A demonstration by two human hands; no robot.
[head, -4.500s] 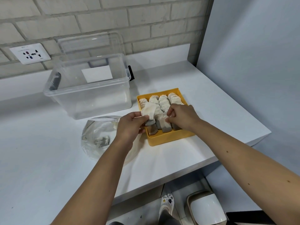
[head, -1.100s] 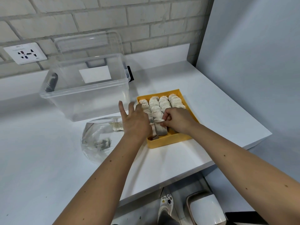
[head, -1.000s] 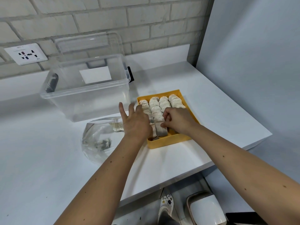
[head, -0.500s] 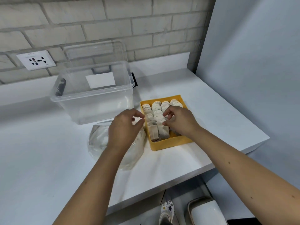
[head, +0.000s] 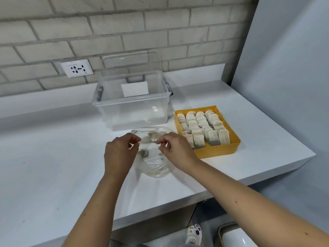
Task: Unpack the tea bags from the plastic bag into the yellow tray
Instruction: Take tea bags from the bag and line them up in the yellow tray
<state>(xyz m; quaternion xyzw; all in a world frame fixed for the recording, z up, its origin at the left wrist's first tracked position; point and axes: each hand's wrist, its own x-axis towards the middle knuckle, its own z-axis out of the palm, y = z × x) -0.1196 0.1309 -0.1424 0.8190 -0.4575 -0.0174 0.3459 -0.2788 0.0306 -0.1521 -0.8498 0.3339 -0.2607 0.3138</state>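
Both hands have left the yellow tray and come across to the plastic bag, which lies crumpled on the white counter just left of the tray, in the middle of the frame. At least two tea bags seem to be left in it: a pale one near the bag's upper edge, between the two hands, and a darker, blurred shape lower down by the left hand that may be another. The filled tea bags in the tray stand in four close rows, right of centre.

The left hand has its fingers curled in and its thumb and forefinger narrowed, apparently pinching the bag's film; the right hand is shaped the same way at the opposite side. Whether either truly grips the plastic cannot be told through the blur and the clear film.

The step seems to be spreading the mouth of the bag. It would go best if the left hand held one lip taut while the right reached in for a single tea bag, lifting it by the body rather than dragging it. The film is slack and slippery, so it may collapse shut.

A clear storage box stands behind, upper centre, with a wall socket to its upper left.
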